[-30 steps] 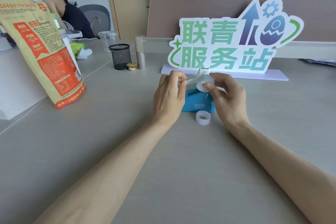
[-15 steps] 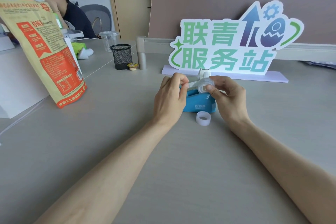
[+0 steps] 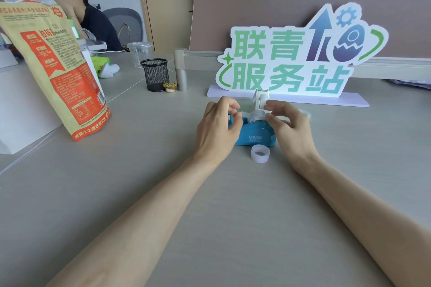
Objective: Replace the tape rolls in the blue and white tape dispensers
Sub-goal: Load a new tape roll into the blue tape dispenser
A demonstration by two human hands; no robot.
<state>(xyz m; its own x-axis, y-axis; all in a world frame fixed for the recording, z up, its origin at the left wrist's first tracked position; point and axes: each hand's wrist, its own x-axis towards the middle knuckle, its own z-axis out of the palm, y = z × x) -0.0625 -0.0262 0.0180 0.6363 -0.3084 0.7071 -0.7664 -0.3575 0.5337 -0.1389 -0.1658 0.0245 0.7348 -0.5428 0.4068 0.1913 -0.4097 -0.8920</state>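
The right hand (image 3: 289, 130) grips the clear tape roll (image 3: 257, 116) between thumb and fingertips at the top of the blue dispenser (image 3: 255, 135), while the left hand (image 3: 218, 128) pinches the tape end (image 3: 241, 113) stretched out to the left. A second roll (image 3: 260, 153) lies on the table (image 3: 233, 205) just in front, and the white dispenser (image 3: 261, 99) stands just behind.

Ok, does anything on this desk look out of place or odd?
Nothing looks spilled or broken. A loose tape ring lies flat on the desk, just in front of the blue dispenser, outside any holder.
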